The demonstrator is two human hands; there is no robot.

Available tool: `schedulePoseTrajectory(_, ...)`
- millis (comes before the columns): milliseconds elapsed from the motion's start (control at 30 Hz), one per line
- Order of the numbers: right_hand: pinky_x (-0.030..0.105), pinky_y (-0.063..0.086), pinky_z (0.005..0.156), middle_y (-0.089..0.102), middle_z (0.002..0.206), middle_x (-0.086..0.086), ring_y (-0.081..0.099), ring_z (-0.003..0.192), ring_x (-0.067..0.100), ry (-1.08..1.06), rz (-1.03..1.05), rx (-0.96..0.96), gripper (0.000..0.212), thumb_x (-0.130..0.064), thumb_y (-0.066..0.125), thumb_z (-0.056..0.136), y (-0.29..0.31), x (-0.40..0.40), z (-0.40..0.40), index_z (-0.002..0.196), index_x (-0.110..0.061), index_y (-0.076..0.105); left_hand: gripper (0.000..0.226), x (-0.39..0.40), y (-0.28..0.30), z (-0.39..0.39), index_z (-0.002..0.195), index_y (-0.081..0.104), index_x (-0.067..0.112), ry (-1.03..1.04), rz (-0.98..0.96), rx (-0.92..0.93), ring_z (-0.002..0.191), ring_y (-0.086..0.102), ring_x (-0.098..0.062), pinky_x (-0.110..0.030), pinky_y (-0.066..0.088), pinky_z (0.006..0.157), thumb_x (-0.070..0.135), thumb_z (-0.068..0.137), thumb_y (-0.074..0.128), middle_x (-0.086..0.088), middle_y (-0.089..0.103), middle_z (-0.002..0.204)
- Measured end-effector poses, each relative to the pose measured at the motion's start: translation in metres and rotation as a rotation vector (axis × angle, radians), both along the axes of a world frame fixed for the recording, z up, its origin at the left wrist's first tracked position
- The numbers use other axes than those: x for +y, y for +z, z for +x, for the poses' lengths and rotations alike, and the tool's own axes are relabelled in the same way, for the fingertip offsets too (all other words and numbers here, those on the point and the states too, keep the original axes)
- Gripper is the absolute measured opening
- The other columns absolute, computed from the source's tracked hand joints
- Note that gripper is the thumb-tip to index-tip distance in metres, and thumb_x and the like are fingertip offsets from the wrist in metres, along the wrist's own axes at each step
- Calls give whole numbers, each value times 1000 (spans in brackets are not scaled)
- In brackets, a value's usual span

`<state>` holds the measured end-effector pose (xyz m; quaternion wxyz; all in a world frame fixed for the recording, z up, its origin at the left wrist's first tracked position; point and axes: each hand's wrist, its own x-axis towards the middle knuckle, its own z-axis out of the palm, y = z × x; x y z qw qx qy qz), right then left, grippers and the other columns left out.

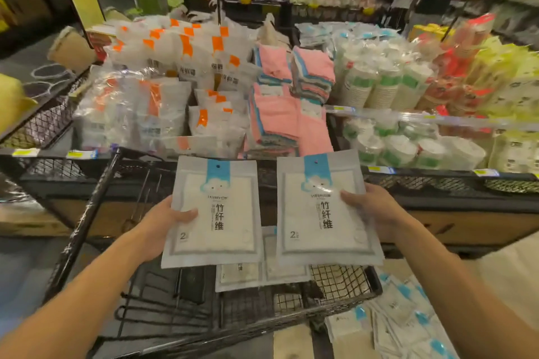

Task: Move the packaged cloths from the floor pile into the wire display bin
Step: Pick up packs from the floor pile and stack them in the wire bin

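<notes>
Head view, and both hands are loaded. The left hand (163, 227) pinches one packet (214, 213) by its left edge, thumb curled over the front, fingers hidden behind. The right hand (370, 210) does the same on the right edge of a second packet (326, 210). Both packets are upright, long axis running away from the person, blue headers at the far end, side by side and just apart.

Here is what counts: they hang directly above the wire bin (344, 280), over its far half, with a couple of flat packets (262, 274) already lying on the mesh floor just below them. So the drop looks to be straight down and slightly toward the person; neither hand has the shorter trip, they are level.

The floor pile (402, 320) sits outside the bin's near right corner, beside the right forearm, and plenty remains, so by my reckoning the job is early. Laid flat, these two should cover the packets beneath.
</notes>
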<state>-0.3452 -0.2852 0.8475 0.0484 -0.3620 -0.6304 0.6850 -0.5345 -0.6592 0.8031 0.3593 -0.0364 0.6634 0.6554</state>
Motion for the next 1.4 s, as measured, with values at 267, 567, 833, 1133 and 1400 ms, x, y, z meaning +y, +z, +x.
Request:
schedulePoseTrajectory(267, 51, 61, 85, 77, 110, 19, 75, 99, 37, 71, -71, -129, 31, -3, 67, 96, -116, 58, -44, 126, -2, 63, 38, 30, -89, -15, 125, 62, 11, 183, -131, -98, 100, 74, -37, -51, 62, 76, -6, 91, 67, -13, 77, 112)
schedulePoseTrajectory(567, 58, 60, 89, 76, 114, 16, 75, 103, 37, 91, -177, -273, 33, -6, 67, 96, -272, 77, -79, 128, -7, 61, 45, 60, -240, -25, 129, 60, 15, 134, -296, -190, 103, 74, -36, -60, 57, 90, 5, 88, 75, -12, 75, 117)
schedulePoseTrajectory(833, 53, 62, 83, 75, 114, 22, 75, 100, 40, 106, -158, -345, 83, -34, 96, 63, -410, 68, -112, 127, 5, 61, 41, 79, -387, -52, 123, 65, 14, 174, -353, -225, 108, 72, -33, -54, 56, 96, 1, 86, 76, -10, 75, 115)
schedulePoseTrajectory(1133, 27, 62, 59, 77, 100, 2, 78, 82, 16, 16, -27, -467, 28, 0, 73, 90, -495, 56, -127, 115, -9, 65, 55, 120, -466, -59, 139, 49, 9, 169, -696, -52, 105, 57, -28, -36, 52, 77, 11, 90, 73, -12, 56, 122)
schedulePoseTrajectory(1400, 38, 55, 76, 66, 92, 7, 66, 88, 31, 54, 453, -669, 27, -26, 80, 88, -519, 39, -135, 93, -12, 58, 59, 124, -482, -50, 134, 43, 15, 29, -968, 262, 114, 55, -33, -47, 51, 89, 11, 85, 76, -10, 49, 132)
